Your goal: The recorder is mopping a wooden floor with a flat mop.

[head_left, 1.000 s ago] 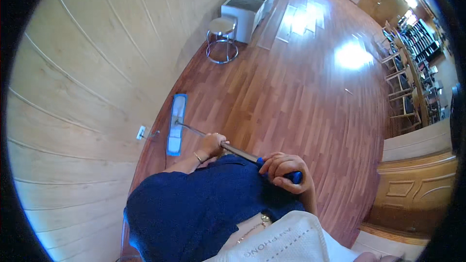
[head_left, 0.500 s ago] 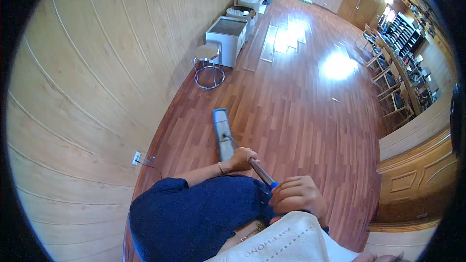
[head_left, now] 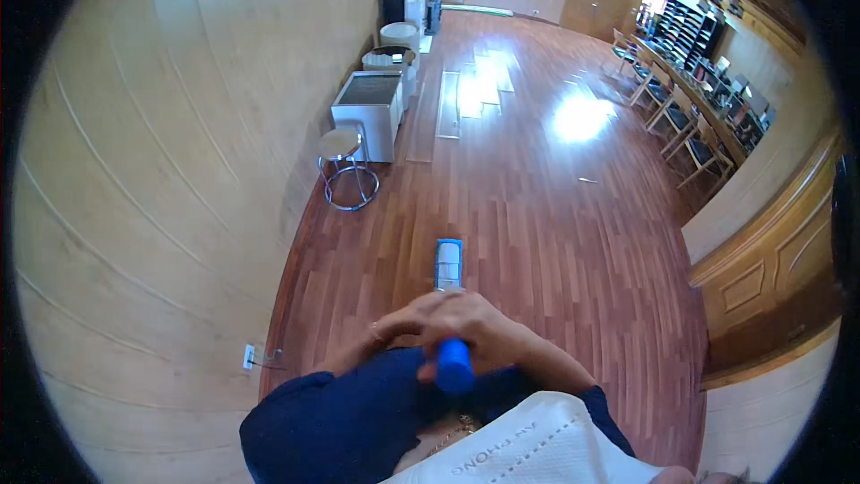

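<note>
I hold a flat mop in front of my body. Its long pale head [head_left: 449, 260] with a blue edge lies on the wooden floor just beyond my hands. My right hand [head_left: 479, 327] is wrapped round the upper handle, and the blue handle end [head_left: 453, 366] sticks out toward me. Right beside it, my left hand [head_left: 408, 316] is closed on the same handle, a bit blurred and partly covered by the right. The hands hide most of the shaft and the near part of the mop head.
A panelled wall [head_left: 170, 215] runs along the left, with an outlet [head_left: 249, 357] low down. By it stand a round stool [head_left: 342, 148], a white cabinet [head_left: 367, 116] and several bins. Chairs [head_left: 703, 148] line a long table at right. Flat panels [head_left: 448, 108] lie farther off.
The mop head has shifted right and now lies straight ahead. My right hand has come left, close against the left, and the handle end points toward me. The view has turned slightly right.
</note>
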Demonstrator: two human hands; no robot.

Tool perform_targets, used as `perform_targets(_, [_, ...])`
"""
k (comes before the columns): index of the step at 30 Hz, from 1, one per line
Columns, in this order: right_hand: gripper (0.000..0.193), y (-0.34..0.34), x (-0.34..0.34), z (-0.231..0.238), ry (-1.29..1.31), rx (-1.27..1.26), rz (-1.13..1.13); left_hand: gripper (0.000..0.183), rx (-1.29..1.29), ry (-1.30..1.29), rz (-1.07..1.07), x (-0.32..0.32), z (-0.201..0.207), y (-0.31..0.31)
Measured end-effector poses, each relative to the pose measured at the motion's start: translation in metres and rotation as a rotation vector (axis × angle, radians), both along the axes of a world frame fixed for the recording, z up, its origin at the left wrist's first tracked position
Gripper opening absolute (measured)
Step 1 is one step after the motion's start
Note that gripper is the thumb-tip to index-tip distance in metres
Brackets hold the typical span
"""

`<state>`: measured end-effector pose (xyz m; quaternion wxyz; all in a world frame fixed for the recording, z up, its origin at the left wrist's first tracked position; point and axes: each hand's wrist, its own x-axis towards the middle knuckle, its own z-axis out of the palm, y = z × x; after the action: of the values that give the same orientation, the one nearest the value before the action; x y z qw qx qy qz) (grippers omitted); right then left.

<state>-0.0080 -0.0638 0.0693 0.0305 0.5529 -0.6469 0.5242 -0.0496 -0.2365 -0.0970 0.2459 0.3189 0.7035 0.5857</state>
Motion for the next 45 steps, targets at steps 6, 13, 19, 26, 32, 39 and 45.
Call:
perform_targets(6, [0.021,-0.043,-0.054,-0.118,-0.281,0.189,-0.173,0.085,0.379,0.117,0.232,0.04,0.127,-0.08])
perform_targets(13, [0.025,-0.086,-0.101,-0.231,-0.257,0.443,-0.104,0.049,0.475,0.785,0.496,0.056,0.177,-0.072])
perform_targets(19, [0.004,-0.088,-0.076,-0.296,-0.314,0.33,-0.371,0.03,0.503,0.833,0.403,0.057,0.175,-0.082])
perform_targets(26, [0.007,-0.117,-0.086,-0.277,-0.254,0.542,-0.584,0.028,0.594,0.797,0.446,0.026,0.185,-0.124])
perform_targets(32, [0.016,-0.066,-0.063,-0.248,-0.297,0.5,-0.985,0.026,0.559,0.652,0.105,-0.024,0.21,-0.12])
perform_targets(39, [0.024,-0.003,0.03,-0.243,-0.585,0.342,-1.545,0.022,0.752,0.474,-0.582,-0.071,0.182,-0.039])
perform_targets(45, [0.028,0.01,0.132,-0.25,-0.475,0.156,-2.009,0.022,0.583,0.437,-1.149,-0.06,0.201,0.053])
